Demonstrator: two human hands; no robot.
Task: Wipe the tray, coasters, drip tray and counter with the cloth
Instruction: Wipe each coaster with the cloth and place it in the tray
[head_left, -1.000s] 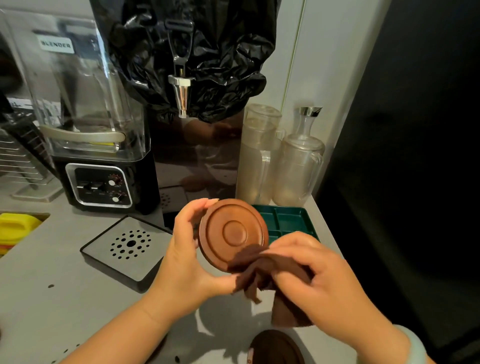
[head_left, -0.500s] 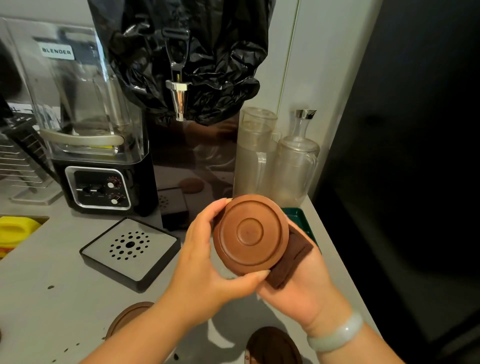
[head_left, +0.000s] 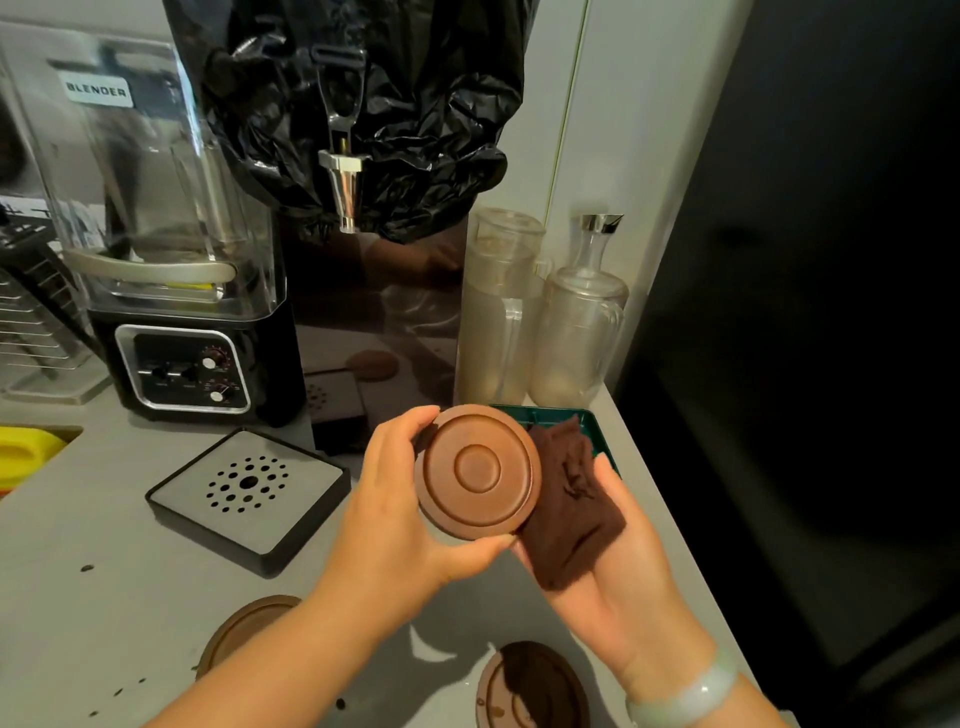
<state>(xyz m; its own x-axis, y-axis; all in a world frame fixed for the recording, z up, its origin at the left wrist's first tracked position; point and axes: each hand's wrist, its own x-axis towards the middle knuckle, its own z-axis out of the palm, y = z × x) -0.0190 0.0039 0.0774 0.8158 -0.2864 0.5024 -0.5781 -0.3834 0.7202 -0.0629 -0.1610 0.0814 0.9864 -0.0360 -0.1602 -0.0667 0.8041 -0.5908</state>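
My left hand (head_left: 400, 514) grips a round brown coaster (head_left: 478, 470) by its rim, face toward me, above the counter (head_left: 78, 597). Behind and to the right of it, my right hand (head_left: 618, 566) lies palm up with the folded dark brown cloth (head_left: 569, 506) on the palm; the fingers reach behind the coaster and are hidden. Two more coasters lie flat on the counter, one (head_left: 244, 631) under my left forearm, one (head_left: 532, 686) near the front with a dark stain. The black drip tray (head_left: 249, 493) with a perforated metal plate sits at centre left. A green tray (head_left: 597, 423) peeks out behind the cloth.
A blender (head_left: 171, 291) stands at the back left, a dispenser (head_left: 363, 156) wrapped in black plastic with a tap beside it. Two clear pitchers (head_left: 540, 312) stand at the back right. A yellow item (head_left: 26, 452) is at the left edge. Dark specks dot the counter.
A second ago my right hand rubbed the cloth over the coaster's lower front. It then turned palm up and moved behind the coaster with the cloth. The coaster stayed upright in my left hand.
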